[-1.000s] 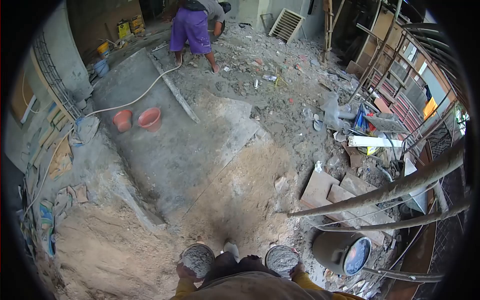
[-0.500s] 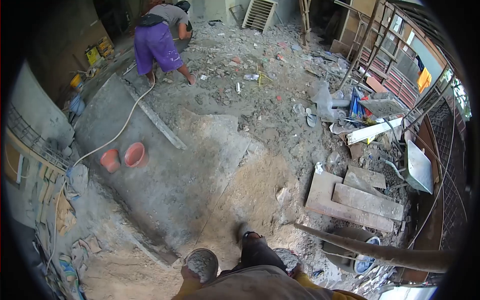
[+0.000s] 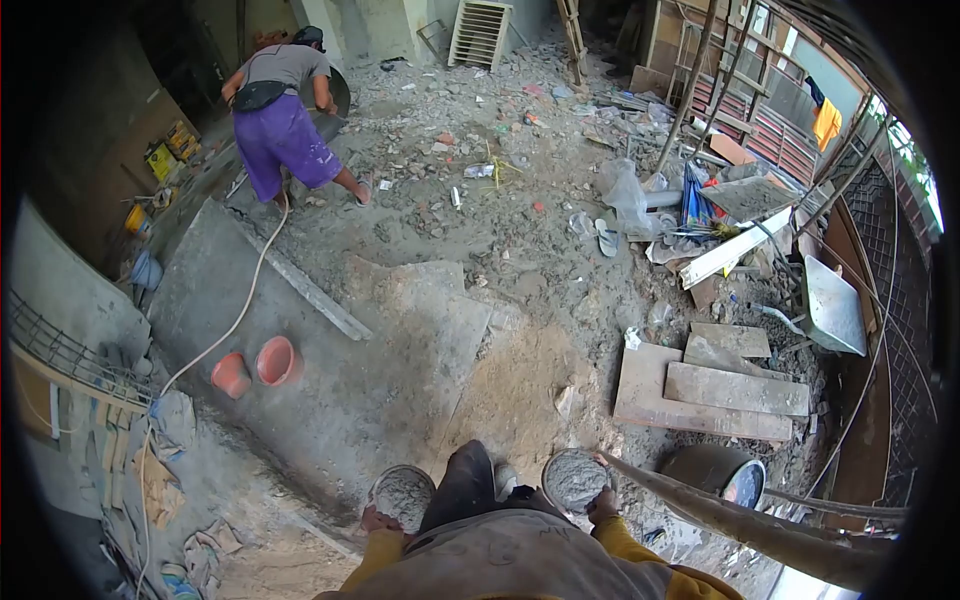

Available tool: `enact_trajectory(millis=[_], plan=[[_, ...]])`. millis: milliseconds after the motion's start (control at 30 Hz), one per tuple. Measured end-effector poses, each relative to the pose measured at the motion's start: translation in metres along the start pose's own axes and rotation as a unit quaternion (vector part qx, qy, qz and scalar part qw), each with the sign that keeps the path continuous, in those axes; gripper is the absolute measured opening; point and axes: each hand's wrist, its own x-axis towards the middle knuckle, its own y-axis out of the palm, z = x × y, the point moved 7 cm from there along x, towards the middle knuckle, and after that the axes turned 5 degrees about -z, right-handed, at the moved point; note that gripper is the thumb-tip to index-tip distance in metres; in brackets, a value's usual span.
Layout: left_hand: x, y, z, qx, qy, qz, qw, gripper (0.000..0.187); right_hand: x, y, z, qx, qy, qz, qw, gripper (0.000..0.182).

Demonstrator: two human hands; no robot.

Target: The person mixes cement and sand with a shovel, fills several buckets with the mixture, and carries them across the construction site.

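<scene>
My left hand (image 3: pixel 378 521) is closed on the near rim of a round bucket (image 3: pixel 402 496) full of grey wet mortar, low in the view beside my left leg. On the other side, my right hand (image 3: pixel 602 506) grips a second bucket (image 3: pixel 577 481), filled with the same grey mix. Both buckets hang at about the level of my legs, one to each side. My forearms in yellow sleeves reach down to them. Fingers curled under or behind the rims are partly hidden.
Two orange buckets (image 3: pixel 277 361) stand on the concrete slab (image 3: pixel 340 400) with a hose (image 3: pixel 237 318) nearby. A bent-over person (image 3: pixel 285 130) works at the back left. Boards (image 3: pixel 735 388), a wooden pole (image 3: pixel 740 515), a dark drum (image 3: pixel 710 478) and a wheelbarrow (image 3: pixel 835 305) lie right, amid rubble.
My body has stepped forward, and my left leg now shows in front. The right bucket has swung forward into fuller view. The person at the back has raised the upper body slightly.
</scene>
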Motion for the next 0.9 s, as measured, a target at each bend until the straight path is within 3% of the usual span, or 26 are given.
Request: enact_trajectory(millis=[133, 300, 367, 433, 633, 700, 733, 900], plan=[[0.002, 0.047, -0.003, 0.057, -0.008, 0.037, 0.998, 0.04, -0.01, 0.018, 0.027, 0.017, -0.008, -0.022, 1.0, 0.025], [0.026, 0.121, -0.005, 0.096, -0.055, 0.075, 0.991, 0.049, 0.022, 0.032, 0.038, 0.059, 0.004, -0.053, 0.997, 0.028], [0.036, 0.137, -0.006, 0.107, -0.061, 0.093, 0.988, 0.049, 0.002, 0.041, 0.063, -0.089, -0.071, -0.048, 0.992, 0.03], [0.036, 0.158, -0.005, 0.086, -0.112, 0.064, 0.988, 0.043, -0.008, 0.046, 0.087, -0.087, -0.074, -0.058, 0.992, 0.029], [0.05, 0.211, -0.025, 0.129, -0.049, 0.075, 0.988, 0.033, -0.033, 0.048, 0.129, -0.041, -0.064, -0.089, 0.993, 0.027], [0.012, 0.254, -0.049, 0.141, -0.026, 0.053, 0.988, 0.032, -0.026, 0.048, 0.131, -0.014, -0.059, -0.088, 0.994, 0.027], [0.0, 0.272, -0.051, 0.119, -0.024, 0.045, 0.992, 0.049, -0.022, 0.055, 0.13, 0.002, -0.053, -0.088, 0.995, 0.026], [0.006, 0.343, -0.074, 0.129, 0.01, 0.07, 0.989, 0.048, -0.008, 0.106, 0.155, 0.052, -0.013, -0.087, 0.995, 0.025]])
